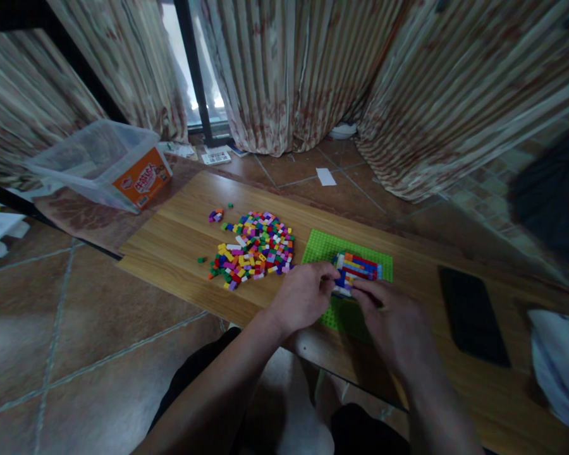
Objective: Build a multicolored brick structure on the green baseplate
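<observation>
A green studded baseplate [321,244] lies on the wooden bench top, bearing a low build of toy bricks [363,268] in red, blue, white and orange. My left hand [306,294] is at the left side of the build, thumb and fingers drawn together at the bricks; any piece between them is too small to make out. From the right, my right hand [393,316] reaches over the plate with its fingertips pinched at the build's near edge. What those fingertips hold, if anything, is hidden. To the left is a loose pile of small multicoloured bricks [258,246].
The narrow wooden bench [171,234] runs across in front of me. A dark flat phone-shaped object [473,316] and a pale cloth or bag [560,360] are on its right part. A clear plastic bin [95,161] with an orange label stands beyond the left end, near the curtains [284,76].
</observation>
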`<state>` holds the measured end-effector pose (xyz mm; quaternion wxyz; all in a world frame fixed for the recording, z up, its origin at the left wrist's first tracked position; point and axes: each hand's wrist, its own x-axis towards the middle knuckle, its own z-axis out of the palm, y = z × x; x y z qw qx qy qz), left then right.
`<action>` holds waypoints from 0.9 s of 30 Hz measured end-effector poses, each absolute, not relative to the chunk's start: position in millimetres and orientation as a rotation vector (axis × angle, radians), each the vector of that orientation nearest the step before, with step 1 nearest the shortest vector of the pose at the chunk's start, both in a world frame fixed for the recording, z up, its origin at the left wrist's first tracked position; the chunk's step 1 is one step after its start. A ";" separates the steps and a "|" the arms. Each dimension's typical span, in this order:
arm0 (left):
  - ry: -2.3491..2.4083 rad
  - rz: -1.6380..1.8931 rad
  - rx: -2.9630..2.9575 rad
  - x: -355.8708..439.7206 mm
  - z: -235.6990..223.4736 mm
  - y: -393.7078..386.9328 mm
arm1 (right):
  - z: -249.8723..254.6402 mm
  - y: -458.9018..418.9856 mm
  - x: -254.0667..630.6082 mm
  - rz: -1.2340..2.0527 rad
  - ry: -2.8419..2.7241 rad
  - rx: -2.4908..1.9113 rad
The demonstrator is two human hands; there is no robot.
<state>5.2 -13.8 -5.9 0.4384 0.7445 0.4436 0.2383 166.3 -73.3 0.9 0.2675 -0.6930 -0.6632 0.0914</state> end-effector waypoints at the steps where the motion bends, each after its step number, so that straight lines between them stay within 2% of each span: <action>1: 1.101 0.594 1.853 5.1 -6.3 -13.8 | 1.9 -73.6 167.4 0.263 -1.731 -1.903; 8: 1.099 0.597 1.859 5.3 -6.8 -13.4 | 1.4 -73.0 167.5 0.357 -1.471 -1.995; 27: 1.112 0.608 1.836 7.2 -7.6 -16.1 | -4.0 -64.5 160.5 0.546 -1.315 -1.984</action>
